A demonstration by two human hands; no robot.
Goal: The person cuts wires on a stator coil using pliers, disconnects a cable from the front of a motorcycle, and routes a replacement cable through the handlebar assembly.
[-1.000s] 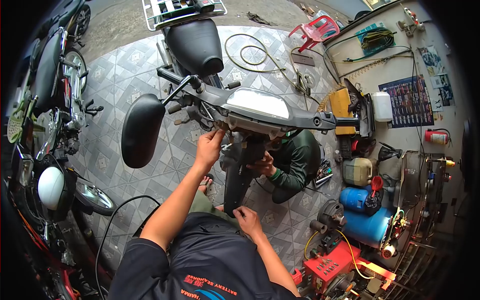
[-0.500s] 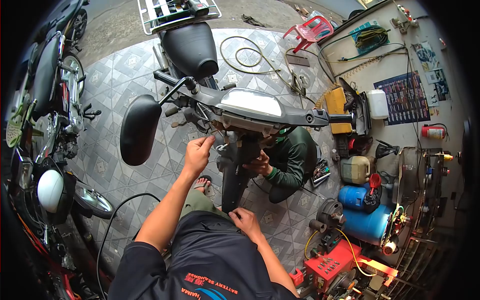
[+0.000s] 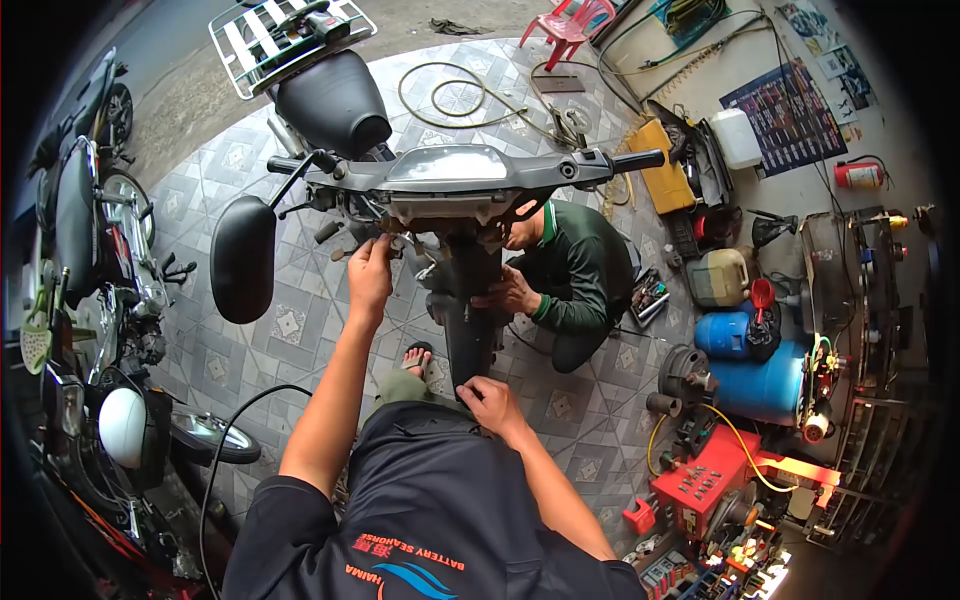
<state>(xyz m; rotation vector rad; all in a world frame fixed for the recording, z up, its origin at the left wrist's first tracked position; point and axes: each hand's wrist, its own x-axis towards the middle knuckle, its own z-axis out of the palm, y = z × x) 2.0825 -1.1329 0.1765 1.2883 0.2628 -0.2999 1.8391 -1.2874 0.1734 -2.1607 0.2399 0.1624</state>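
A partly stripped scooter, its grey handlebar cover (image 3: pixel 560 178) reaching across the middle, stands in front of me. Beneath its left side my left hand (image 3: pixel 371 274) is raised with the fingers pinched together by the exposed wiring; what they hold is too small to name. My right hand (image 3: pixel 487 402) is low, its fingers closed at the lower end of the black front panel (image 3: pixel 470 350); whether it grips the panel is unclear. Another person in a dark green top (image 3: pixel 590 270) crouches behind the scooter, one hand (image 3: pixel 508 292) touching the panel's side.
A black mirror (image 3: pixel 243 260) juts out at the left of the scooter. Parked motorbikes (image 3: pixel 120 290) line the left side. At the right are a blue tank (image 3: pixel 755 385), a red machine (image 3: pixel 708 480) and a jerrycan (image 3: pixel 718 278). A coiled hose (image 3: pixel 405 95) lies on the tiles.
The view has shifted, and the handlebar has turned to lie more level. My left hand has moved slightly left and up, still pinched. My right hand stays by the panel's lower end.
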